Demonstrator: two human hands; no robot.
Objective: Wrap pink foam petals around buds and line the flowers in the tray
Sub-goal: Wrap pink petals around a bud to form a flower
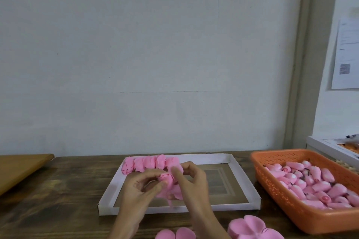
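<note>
Flower (165, 179): a half-wrapped pink foam bloom, held just above the tray between both hands. Loose petal ends hang below it.
Left hand (136, 190): fingers curled, with thumb and fingertips pinching the flower's left side.
Right hand (194, 182): fingers bent round the flower's right side, pressing a petal against it. The forefinger is blurred.
Tray (233, 206): a shallow white card tray on the table (68, 190), directly under the hands.
Row (149, 164): finished pink flowers lined side by side along the tray's far wall at the left end, just beyond the hands.
Basket (275, 186): orange and perforated, to the right of the tray and apart from it.
Buds (310, 178): pink, heaped in the basket.
Petals (252, 229): flat pink foam cut-outs on the near table edge, below the right hand.
Paper (347, 52): a sheet on the wall at upper right with a QR-like square. Its lines of print are too blurred to read.
Brands: none can be made out.
</note>
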